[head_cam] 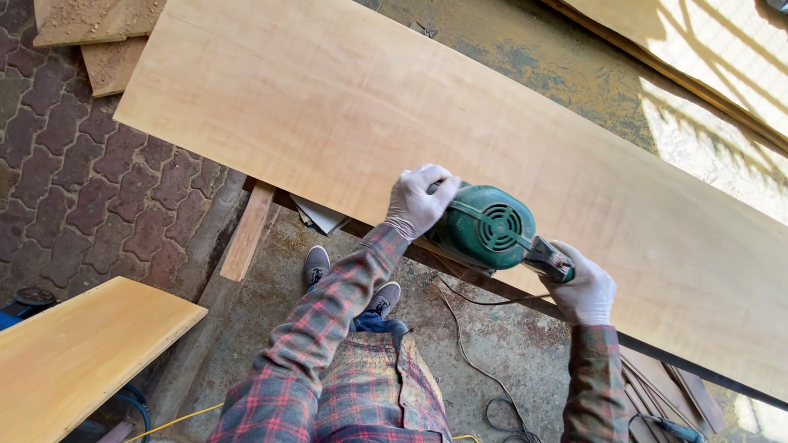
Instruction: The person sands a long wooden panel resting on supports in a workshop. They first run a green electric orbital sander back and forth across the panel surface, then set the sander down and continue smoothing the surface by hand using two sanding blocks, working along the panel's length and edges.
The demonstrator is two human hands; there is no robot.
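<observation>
The green sander (486, 228) sits on the board's (345, 107) near edge, its long axis running from ten to four o'clock. Left hand (420, 201) wraps the front; right hand (584, 289) grips the rear handle.

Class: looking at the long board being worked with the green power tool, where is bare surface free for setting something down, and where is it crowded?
The long board lies bare left of the left hand up to its far end, and right of the right hand. It is crowded at the near edge, where both hands grip the green power tool.
</observation>
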